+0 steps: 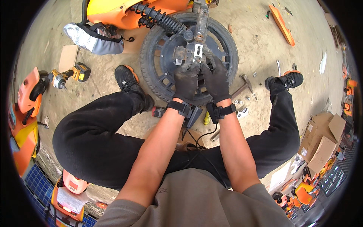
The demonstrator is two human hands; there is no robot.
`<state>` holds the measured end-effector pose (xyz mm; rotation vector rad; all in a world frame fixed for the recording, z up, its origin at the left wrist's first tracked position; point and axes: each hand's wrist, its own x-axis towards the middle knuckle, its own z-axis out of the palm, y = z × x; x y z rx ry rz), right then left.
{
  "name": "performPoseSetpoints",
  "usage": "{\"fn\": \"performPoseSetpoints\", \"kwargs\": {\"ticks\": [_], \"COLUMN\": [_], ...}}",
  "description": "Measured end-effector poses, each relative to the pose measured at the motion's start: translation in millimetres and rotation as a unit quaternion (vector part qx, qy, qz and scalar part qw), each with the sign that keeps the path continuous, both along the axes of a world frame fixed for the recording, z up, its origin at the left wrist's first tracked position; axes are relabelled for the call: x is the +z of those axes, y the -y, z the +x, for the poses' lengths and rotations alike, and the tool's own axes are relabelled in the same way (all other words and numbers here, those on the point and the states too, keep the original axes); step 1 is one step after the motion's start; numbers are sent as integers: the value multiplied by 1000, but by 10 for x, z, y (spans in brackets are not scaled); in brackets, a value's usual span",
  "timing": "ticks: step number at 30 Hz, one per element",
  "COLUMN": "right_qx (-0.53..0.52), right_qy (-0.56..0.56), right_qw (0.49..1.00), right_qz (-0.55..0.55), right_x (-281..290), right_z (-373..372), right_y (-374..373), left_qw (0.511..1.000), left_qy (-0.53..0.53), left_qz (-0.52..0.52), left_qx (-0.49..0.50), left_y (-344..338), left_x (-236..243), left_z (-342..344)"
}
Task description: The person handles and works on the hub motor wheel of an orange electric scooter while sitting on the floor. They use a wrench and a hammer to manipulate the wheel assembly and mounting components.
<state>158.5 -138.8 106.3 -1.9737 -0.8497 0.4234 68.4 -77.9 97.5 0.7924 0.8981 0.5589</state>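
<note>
A black spoked wheel [148, 64] with a treaded tyre lies flat in front of me. Over its hub runs a grey metal arm [202, 24], with a small silver slotted plate [198, 50] at its near end. My left hand [186, 81], in a dark glove, is closed at the near end of this plate, its fingertips pressed together. Against the plate's right side, my gloved right hand [216, 77] is also closed, with curled fingers. Whatever small part lies between the fingertips is hidden by the gloves. A black coil-spring shock absorber [160, 17] reaches the arm from the upper left.
An orange body panel [124, 13] is beyond the wheel. Right of it lie a hammer [244, 86], a wrench [278, 67] and several loose nuts. A yellow cordless impact driver [70, 75] sits on the left. A cardboard box [321, 140] stands at the right, an orange strip [281, 25] at upper right.
</note>
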Motion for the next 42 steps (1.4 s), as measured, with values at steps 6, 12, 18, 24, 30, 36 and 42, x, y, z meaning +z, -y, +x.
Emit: {"fn": "performPoseSetpoints", "kwargs": {"ticks": [6, 12, 18, 24, 30, 36, 42], "right_qx": [4, 1, 3, -6, -28, -21, -29], "right_qy": [-28, -46, -36, -75, -111, -113, -132], "right_qw": [999, 999, 999, 996, 993, 993, 990], "right_qz": [19, 28, 24, 38, 40, 29, 35], "right_x": [-7, -39, -48, -20, -9, 1, -1], "right_z": [2, 3, 1, -10, -26, -17, -76], "right_y": [-8, -6, -7, -26, -16, -6, -46], "left_qw": [990, 997, 997, 999, 999, 999, 1000], "left_qy": [-55, -33, -36, -29, -5, -30, -16], "left_qz": [127, 73, 69, 27, 37, 21, -7], "left_qx": [-22, -6, 5, -20, -2, -22, -13], "left_y": [-11, 3, -7, -9, -1, 0, -29], "left_x": [-23, -21, -97, -96, -114, -83, -115], "left_z": [-24, -9, -4, -24, 5, 5, -34]}}
